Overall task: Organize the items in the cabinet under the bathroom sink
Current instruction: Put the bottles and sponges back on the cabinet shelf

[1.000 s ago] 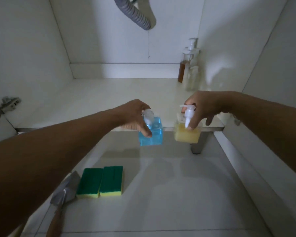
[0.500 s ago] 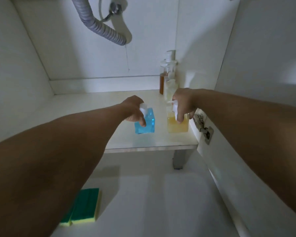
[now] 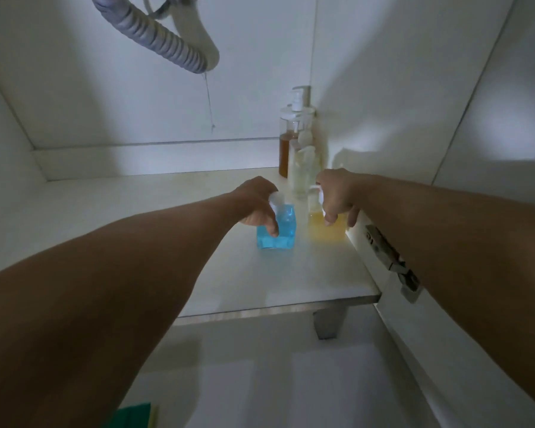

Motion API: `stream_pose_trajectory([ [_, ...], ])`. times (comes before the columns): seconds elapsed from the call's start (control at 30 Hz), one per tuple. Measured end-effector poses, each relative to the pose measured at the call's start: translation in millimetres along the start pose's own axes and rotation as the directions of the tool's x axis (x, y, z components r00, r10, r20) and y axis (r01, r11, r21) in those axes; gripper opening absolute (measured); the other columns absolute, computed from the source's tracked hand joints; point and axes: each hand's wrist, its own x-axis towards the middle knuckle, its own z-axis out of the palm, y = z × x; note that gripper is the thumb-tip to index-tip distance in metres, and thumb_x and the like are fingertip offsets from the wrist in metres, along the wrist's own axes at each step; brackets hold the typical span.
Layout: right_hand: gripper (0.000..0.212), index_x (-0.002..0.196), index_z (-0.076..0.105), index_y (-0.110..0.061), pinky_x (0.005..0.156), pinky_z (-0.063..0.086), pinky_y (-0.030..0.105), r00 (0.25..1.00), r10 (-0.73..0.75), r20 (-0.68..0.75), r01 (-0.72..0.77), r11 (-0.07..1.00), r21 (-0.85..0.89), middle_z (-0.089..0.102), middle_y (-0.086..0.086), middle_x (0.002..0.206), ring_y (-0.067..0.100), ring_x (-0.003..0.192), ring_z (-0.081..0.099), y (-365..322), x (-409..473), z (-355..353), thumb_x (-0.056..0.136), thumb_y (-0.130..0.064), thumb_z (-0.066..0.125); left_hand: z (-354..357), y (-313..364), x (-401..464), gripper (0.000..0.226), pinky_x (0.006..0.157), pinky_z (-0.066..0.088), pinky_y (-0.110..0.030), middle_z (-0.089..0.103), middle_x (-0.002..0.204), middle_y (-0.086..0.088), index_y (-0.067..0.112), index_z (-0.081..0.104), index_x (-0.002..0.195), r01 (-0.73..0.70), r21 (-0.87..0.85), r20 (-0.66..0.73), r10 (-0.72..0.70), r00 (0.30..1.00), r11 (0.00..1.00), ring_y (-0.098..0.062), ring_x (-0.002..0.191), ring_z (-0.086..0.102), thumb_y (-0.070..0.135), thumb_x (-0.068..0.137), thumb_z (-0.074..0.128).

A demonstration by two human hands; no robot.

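White cabinet floor carries both bottles. Left hand grips the blue bottle from above; just beside it, right hand grips the yellow bottle.

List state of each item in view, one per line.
Blue bottle: upright on the cabinet floor, gripped by left hand.
Yellow bottle: upright on the floor, beside the blue one, held at the pump by right hand.
Amber bottle: upright at the back corner.
Clear bottle: upright in front of it.
Drain hose: hanging, curved.
Sponge: on the floor outside, mostly cut off.
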Motion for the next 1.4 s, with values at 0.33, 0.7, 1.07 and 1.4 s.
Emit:
stream_pose_trajectory([
  [0.33, 0.059, 0.121, 0.057, -0.006, 0.062, 0.062, 0.042, 0.978, 0.025, -0.207, -0.047, 0.993, -0.104, 0.06, 0.015, 0.106, 0.032, 0.068, 0.066, -5, 50, 1, 0.07, -0.004, 0.086, 11, -13, 34, 0.077, 0.1, 0.045, -0.032, 0.054, 0.136, -0.005, 0.011, 0.05, 0.134, -0.038, -0.235, -0.048, 0.027, 0.998, 0.971, -0.024, 0.121, 0.052, 0.015, 0.066, 0.088],
  [0.7, 0.046, 0.131, 0.043, -0.001, 0.094, 0.046, 0.043, 0.856, -0.072, -0.511, -0.063, 0.968, -0.243, 0.056, 0.023, 0.127, 0.04, 0.117, 0.056, 0, 73, 13, 0.09, -0.006, 0.064, 55, -27, 46, 0.059, 0.082, 0.053, -0.026, 0.067, 0.114, -0.005, 0.007, 0.065, 0.116, 0.041, -0.529, -0.144, -0.137, 0.98, 0.848, -0.018, 0.096, 0.065, 0.028, 0.066, 0.088],
  [1.07, 0.015, 0.093, 0.072, -0.002, 0.078, 0.061, 0.042, 0.991, 0.107, -0.079, -0.102, 0.993, 0.058, 0.074, 0.016, 0.086, 0.026, 0.071, 0.075, -12, 49, -32, 0.079, 0.0, 0.078, 72, -2, 53, 0.056, 0.082, 0.048, -0.023, 0.065, 0.122, -0.003, 0.01, 0.062, 0.126, 0.027, -0.54, -0.114, -0.105, 0.988, 0.841, -0.017, 0.097, 0.062, 0.013, 0.074, 0.083],
  [1.4, 0.024, 0.069, 0.049, -0.007, 0.086, 0.057, 0.047, 0.964, 0.079, -0.254, -0.071, 0.997, 0.038, 0.066, 0.018, 0.095, 0.036, 0.094, 0.069, -2, 32, -29, 0.086, 0.003, 0.063, 97, 29, 61, 0.062, 0.078, 0.044, -0.021, 0.062, 0.12, -0.004, 0.011, 0.055, 0.132, -0.024, -0.52, -0.152, -0.065, 0.986, 0.854, -0.016, 0.097, 0.057, 0.019, 0.077, 0.082],
])
